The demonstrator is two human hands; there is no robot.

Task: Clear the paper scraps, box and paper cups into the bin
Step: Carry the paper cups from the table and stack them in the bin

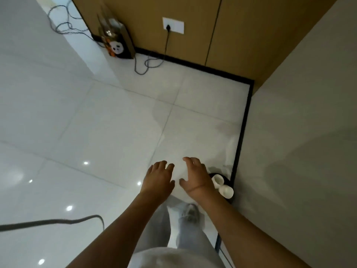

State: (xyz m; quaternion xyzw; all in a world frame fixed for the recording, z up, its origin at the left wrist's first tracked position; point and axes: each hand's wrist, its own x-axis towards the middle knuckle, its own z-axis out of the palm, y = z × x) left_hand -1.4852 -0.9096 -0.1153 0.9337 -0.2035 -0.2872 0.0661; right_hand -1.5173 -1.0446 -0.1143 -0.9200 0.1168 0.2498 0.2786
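Fingers (pixel 164 167) on both hands are spread loose and holding nothing, left hand (pixel 158 178) just beside right hand (pixel 195 176), both out over the floor (pixel 96 122). Two paper cups (pixel 222 185) already sit in the black bin (pixel 228 177), right of my right hand, tucked in the wall corner. My worry: a cup looks perched at the rim, so a knock from my wrist might tip it out.

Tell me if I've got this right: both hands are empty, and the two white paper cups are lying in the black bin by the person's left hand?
Nearly. The head view shows the paper cups in the black bin beside the right hand, not the left hand. Both hands are indeed empty.
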